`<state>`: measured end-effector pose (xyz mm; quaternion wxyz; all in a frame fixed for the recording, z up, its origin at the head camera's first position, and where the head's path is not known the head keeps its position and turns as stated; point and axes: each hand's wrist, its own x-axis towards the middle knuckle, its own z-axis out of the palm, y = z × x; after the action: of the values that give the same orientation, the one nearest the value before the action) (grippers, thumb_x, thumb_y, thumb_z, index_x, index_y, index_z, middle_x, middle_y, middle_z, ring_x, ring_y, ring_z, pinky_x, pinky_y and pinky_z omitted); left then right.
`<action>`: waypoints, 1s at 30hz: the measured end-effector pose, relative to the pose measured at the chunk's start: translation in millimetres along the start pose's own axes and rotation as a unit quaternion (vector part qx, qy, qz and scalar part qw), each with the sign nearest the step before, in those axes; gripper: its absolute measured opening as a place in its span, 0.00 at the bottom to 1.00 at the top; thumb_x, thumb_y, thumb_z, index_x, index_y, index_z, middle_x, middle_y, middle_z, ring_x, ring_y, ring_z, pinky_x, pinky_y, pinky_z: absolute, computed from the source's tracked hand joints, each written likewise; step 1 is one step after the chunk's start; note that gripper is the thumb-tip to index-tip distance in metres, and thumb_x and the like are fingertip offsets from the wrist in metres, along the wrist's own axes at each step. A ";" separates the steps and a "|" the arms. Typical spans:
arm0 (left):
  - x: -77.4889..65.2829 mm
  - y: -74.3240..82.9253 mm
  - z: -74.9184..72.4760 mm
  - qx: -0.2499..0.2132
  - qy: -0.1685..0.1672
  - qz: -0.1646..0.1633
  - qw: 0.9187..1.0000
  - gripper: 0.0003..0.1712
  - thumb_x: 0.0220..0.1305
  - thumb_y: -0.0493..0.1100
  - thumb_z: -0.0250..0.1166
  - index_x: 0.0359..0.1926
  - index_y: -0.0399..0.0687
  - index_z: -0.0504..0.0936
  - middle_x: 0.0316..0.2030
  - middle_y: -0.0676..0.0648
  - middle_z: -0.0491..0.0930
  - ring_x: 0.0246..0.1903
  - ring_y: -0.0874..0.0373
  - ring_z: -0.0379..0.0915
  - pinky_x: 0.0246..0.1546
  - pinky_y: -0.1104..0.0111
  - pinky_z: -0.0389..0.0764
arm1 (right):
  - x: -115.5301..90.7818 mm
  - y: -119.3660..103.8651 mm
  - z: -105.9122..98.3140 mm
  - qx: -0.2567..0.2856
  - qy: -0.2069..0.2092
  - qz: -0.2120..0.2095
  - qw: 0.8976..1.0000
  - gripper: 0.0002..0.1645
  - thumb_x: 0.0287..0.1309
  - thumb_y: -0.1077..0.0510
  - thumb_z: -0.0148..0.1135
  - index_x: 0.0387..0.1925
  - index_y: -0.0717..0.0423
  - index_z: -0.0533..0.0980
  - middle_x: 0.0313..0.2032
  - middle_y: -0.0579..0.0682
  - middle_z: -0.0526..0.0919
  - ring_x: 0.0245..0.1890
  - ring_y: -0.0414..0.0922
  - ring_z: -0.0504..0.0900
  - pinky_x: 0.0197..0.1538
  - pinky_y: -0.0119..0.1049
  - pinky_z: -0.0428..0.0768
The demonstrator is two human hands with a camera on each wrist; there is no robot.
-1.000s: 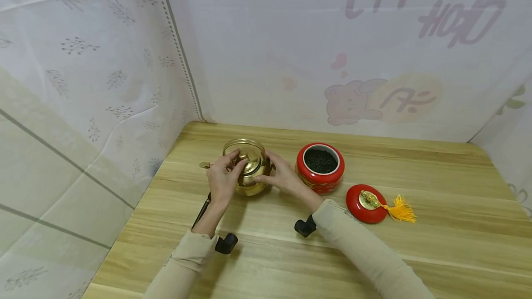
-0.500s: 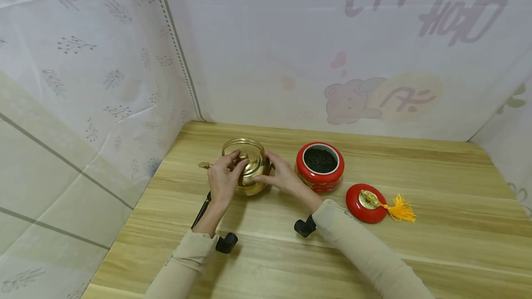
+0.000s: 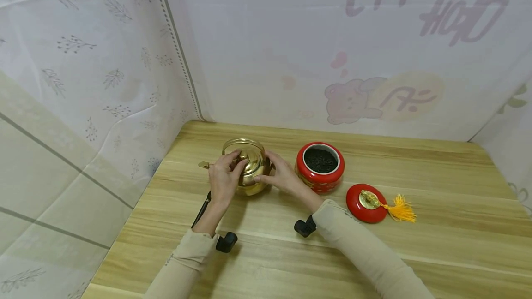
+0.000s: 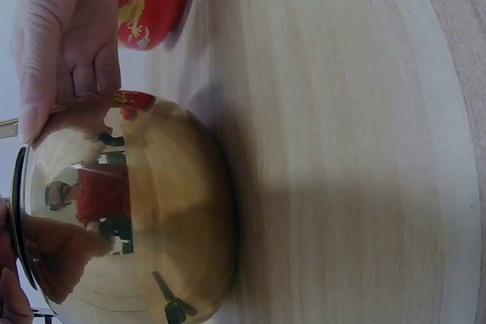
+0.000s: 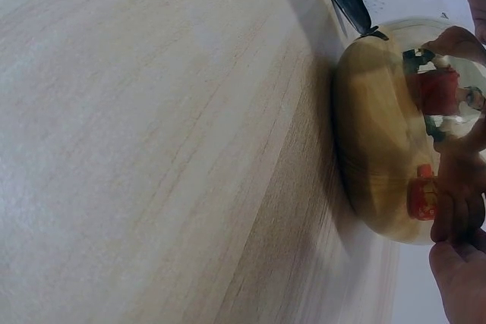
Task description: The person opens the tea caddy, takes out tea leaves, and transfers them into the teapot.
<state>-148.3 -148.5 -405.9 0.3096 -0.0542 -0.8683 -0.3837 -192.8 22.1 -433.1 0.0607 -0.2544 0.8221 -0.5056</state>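
A shiny brass teapot [image 3: 251, 187] with an arched handle [image 3: 244, 141] stands upright on the wooden table, its spout [image 3: 204, 165] pointing left. My left hand [image 3: 223, 180] reaches over the top and pinches the knob of the lid [image 3: 252, 166], which sits on the pot. On the other side my right hand [image 3: 286, 176] holds the pot's body, thumb toward the front and fingers around the side. In the left wrist view that right hand [image 4: 68, 36] lies against the polished wall. Part of the lid is hidden behind the left fingers.
Right of the teapot stands a red jar [image 3: 320, 180] filled with dark leaves. Its red lid [image 3: 366, 203] with a yellow tassel [image 3: 401, 208] lies nearer the front. A black scoop [image 5: 349, 1] lies left of the pot, partly behind the left wrist. A patterned cloth wall [image 3: 266, 59] rises behind.
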 end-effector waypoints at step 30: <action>-3.1 -2.3 5.0 -0.001 0.013 0.012 1.000 0.16 0.52 0.37 0.71 0.42 0.33 0.84 0.26 0.40 0.83 0.16 0.57 0.75 0.14 0.81 0.66 | -1.3 -1.2 -2.3 -0.016 -0.003 -0.010 1.000 0.46 0.46 0.54 0.74 0.67 0.56 0.63 0.65 0.57 0.66 0.64 0.53 0.66 0.62 0.49 0.70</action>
<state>-149.1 -146.2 -411.7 0.3257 -0.0604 -0.8629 -0.3817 -192.0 24.2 -431.2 0.0535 -0.2653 0.8271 -0.4926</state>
